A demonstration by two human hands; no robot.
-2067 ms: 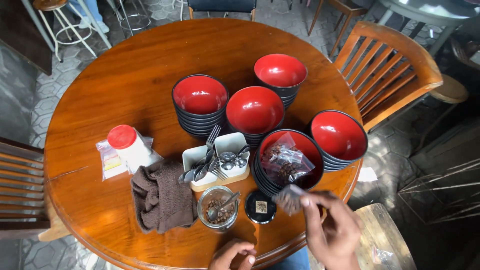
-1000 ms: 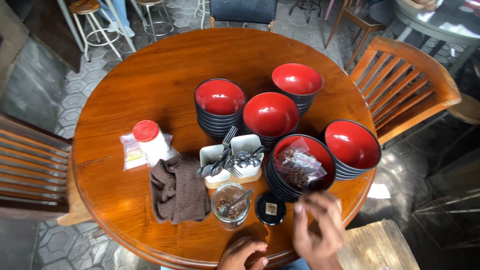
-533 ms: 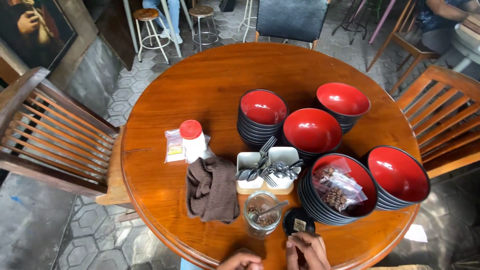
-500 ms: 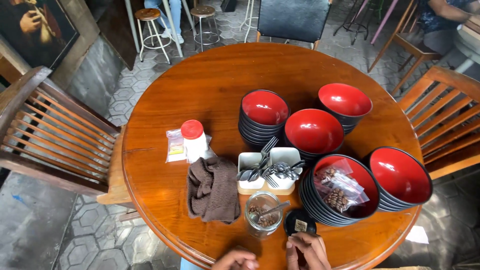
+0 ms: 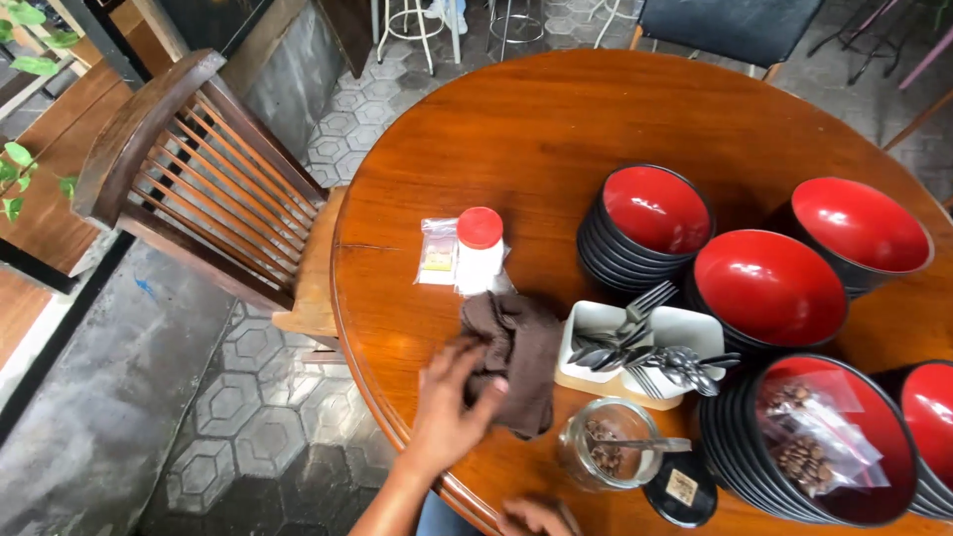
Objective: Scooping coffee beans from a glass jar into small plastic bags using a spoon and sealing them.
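Jar (image 5: 608,455) holds beans, spoon; left hand (image 5: 449,409) fingers grasp brown cloth (image 5: 516,355); right hand (image 5: 531,516) fingers unclear.

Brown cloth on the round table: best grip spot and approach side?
Take the brown cloth at its near left edge, coming from the table's near rim. It lies crumpled, with raised folds there that are easy to pinch, and the left hand already rests on that side. Its right side crowds the white cutlery tray and the far end sits by the red-capped white bottle, so those approaches look tighter.
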